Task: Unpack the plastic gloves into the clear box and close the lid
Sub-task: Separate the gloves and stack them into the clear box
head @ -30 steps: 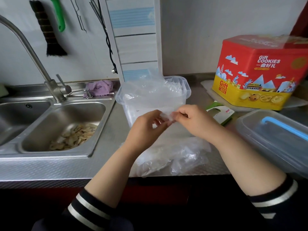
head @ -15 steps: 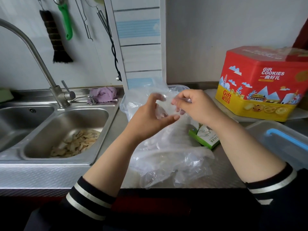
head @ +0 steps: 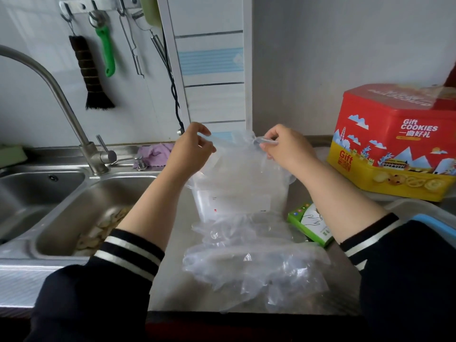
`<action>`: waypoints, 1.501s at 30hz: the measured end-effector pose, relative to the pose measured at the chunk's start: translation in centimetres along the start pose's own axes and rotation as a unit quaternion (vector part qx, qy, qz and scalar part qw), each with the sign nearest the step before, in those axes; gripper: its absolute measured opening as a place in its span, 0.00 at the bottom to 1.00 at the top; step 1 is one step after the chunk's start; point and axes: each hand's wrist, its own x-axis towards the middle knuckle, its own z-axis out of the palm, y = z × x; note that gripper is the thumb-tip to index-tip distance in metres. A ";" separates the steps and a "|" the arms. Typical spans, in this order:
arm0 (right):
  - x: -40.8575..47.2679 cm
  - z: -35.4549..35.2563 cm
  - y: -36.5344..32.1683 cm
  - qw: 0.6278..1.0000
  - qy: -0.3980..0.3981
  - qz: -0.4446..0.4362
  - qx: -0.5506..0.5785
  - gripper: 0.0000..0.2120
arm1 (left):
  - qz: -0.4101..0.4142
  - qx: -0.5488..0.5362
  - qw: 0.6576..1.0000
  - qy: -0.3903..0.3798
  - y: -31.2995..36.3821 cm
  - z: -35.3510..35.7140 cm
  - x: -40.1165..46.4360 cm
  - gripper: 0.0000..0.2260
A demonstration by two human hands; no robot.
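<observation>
A thin clear plastic glove (head: pixel 237 166) hangs stretched between my hands above the counter. My left hand (head: pixel 193 149) pinches its top left corner and my right hand (head: pixel 283 148) pinches its top right corner. Behind the hanging glove stands the clear box (head: pixel 234 203), open, seen through the plastic. A heap of more clear gloves (head: pixel 254 265) lies on the counter at the front edge. The small green glove carton (head: pixel 309 224) lies right of the box. The box lid (head: pixel 424 215), clear with a blue strip, lies at the far right.
A steel double sink (head: pixel 71 211) with food scraps fills the left, under a tall tap (head: pixel 61 99). A red and yellow cookie tin (head: pixel 394 141) stands at the back right. A purple cloth (head: pixel 154 154) lies behind the sink. A brush and utensils hang on the wall.
Both hands have risen and moved apart, spreading the glove out wide in front of the box. The camera has tilted up.
</observation>
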 end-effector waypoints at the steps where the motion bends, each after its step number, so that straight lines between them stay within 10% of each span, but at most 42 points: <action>1: 0.0 0.2 -0.2 0.999 -0.001 -0.006 -0.035 0.08 | -0.002 0.031 0.999 0.008 -0.2 0.2 0.6 0.07; 10: 0.7 2.3 -1.3 0.982 -0.040 -0.019 -0.182 0.18 | 0.085 0.173 0.975 0.113 0.5 1.1 -0.5 0.13; 17: 0.1 1.4 -0.8 0.965 -0.114 -0.050 -0.232 0.30 | 0.115 0.217 0.969 -0.029 1.6 3.4 -4.5 0.10; 22: -3.2 -0.9 0.2 0.992 0.013 -0.125 -0.018 0.15 | 0.221 0.124 0.964 0.080 0.6 3.4 -7.0 0.07; 25: -7.5 -1.6 0.4 0.975 -0.049 -0.140 0.164 0.05 | 0.218 0.043 0.974 0.038 0.3 3.5 -9.4 0.05; 27: -10.2 -1.4 0.8 0.977 -0.112 -0.128 0.132 0.07 | 0.236 0.067 0.967 0.064 -0.1 3.5 -10.7 0.03; 31: -12.6 -0.5 1.8 0.987 0.017 -0.160 0.033 0.10 | 0.276 0.122 0.943 0.138 -0.8 3.5 -13.0 0.03; 39: -13.2 3.2 3.5 0.984 -0.138 0.048 -0.097 0.19 | -0.046 0.256 0.957 -0.130 -3.7 5.8 -14.2 0.23; 45: -13.2 4.8 4.6 0.989 -0.120 0.088 -0.007 0.17 | -0.051 0.174 0.980 -0.082 -3.6 5.9 -13.8 0.12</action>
